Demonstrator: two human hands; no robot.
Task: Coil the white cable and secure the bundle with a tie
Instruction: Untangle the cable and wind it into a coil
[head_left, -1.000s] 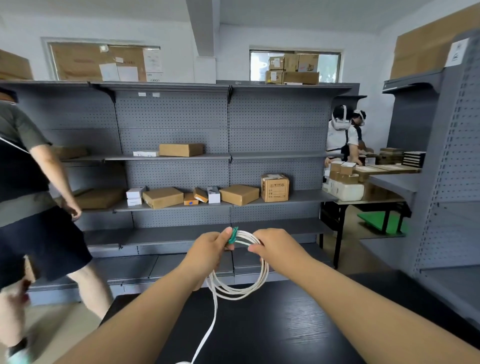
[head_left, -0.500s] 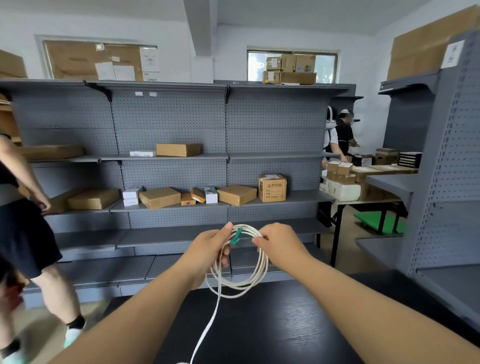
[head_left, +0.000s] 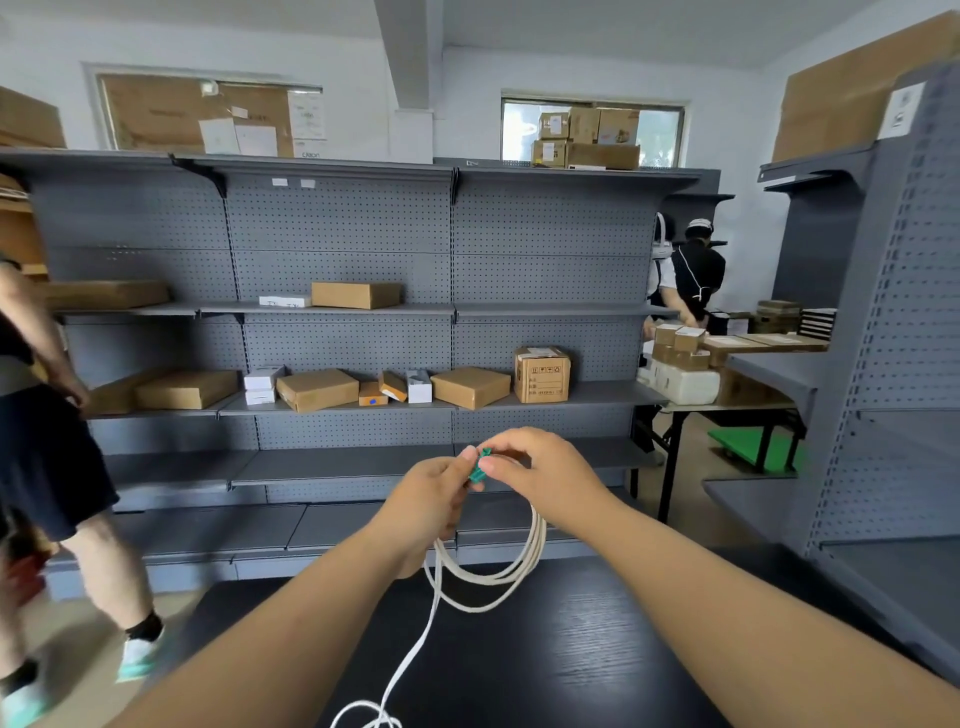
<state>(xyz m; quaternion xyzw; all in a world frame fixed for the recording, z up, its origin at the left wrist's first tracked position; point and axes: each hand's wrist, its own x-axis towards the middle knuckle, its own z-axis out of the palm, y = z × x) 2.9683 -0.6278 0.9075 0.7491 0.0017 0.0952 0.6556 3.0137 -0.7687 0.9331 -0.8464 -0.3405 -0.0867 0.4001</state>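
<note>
From the head camera we see both our arms reaching up from the bottom of the frame and meeting just below its centre. Our left hand (head_left: 428, 493) is closed around the top of the coiled white cable (head_left: 498, 577), and its thumb and fingers pinch a small green tie (head_left: 480, 463). Our right hand (head_left: 540, 467) has its fingertips closed on the same green tie from the other side, so the two hands touch there. The loops of the cable hang below the hands in the air above the black bench (head_left: 545, 665), and one loose strand runs down to the bottom edge of the frame, where it curls on the bench. Behind the hands stands grey shelving (head_left: 343, 234) across the middle of the frame, with cardboard boxes (head_left: 470, 385) on its shelves. At the left edge a person (head_left: 47, 441) is walking, partly blurred. At the right, past the end of the shelving, another person (head_left: 696, 275) stands beside a table stacked with boxes.
</note>
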